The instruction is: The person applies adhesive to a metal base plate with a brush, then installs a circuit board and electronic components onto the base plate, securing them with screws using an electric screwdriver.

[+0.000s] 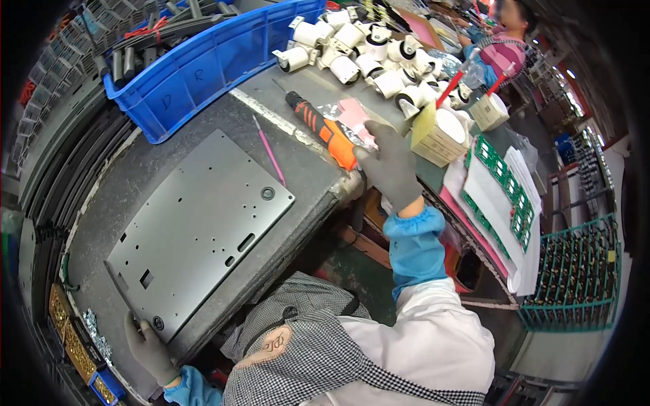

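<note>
A flat dark-grey metal panel with holes, slots and two round fittings lies on the workbench. At its near-left corner is my gloved left hand, fingers closed at the lower end of a thin dark strip along the panel's left edge. My gloved right hand reaches to the bench's right corner, thumb and fingers apart. It is at the rear end of an orange-and-black power screwdriver, which lies with its bit pointing away; whether they touch is unclear. A purple pen-like tool lies between panel and screwdriver.
A blue crate of dark parts stands at the far left. Several white cylindrical parts are piled at the back. Right are a cardboard box, green circuit boards and a green rack. Screw trays sit lower left. Another person works beyond.
</note>
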A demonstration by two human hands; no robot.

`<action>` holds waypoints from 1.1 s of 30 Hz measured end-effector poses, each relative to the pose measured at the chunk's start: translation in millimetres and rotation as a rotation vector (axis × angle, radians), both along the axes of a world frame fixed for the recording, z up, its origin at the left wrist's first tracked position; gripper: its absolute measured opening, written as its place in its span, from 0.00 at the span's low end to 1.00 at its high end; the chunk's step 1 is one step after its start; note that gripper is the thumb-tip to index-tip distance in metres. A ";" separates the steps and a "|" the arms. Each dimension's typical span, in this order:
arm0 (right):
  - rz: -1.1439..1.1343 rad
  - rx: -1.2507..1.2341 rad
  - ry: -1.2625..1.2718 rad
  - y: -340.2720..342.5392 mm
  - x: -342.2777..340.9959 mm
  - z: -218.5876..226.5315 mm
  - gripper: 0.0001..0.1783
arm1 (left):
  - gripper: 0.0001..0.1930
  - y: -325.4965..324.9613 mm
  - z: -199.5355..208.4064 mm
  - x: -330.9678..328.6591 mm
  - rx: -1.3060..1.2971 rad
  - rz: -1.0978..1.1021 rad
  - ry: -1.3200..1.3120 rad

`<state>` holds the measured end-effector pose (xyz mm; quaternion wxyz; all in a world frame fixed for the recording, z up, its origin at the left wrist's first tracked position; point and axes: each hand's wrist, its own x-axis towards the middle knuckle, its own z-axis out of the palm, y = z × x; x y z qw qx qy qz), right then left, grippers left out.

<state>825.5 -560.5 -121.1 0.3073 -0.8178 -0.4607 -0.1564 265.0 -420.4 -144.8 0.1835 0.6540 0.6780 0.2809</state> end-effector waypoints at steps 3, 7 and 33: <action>-0.001 -0.231 -0.001 44.1 4.5 11.2 0.30 | 0.22 4.7 -10.4 1.0 0.078 -0.044 0.046; 0.034 -0.290 -0.055 63.4 6.0 18.3 0.26 | 0.23 10.1 -26.5 -7.9 0.027 -0.063 -0.086; -0.542 -0.235 -0.193 -121.6 105.6 54.0 0.16 | 0.21 0.0 -17.4 -40.7 0.105 -0.028 -0.012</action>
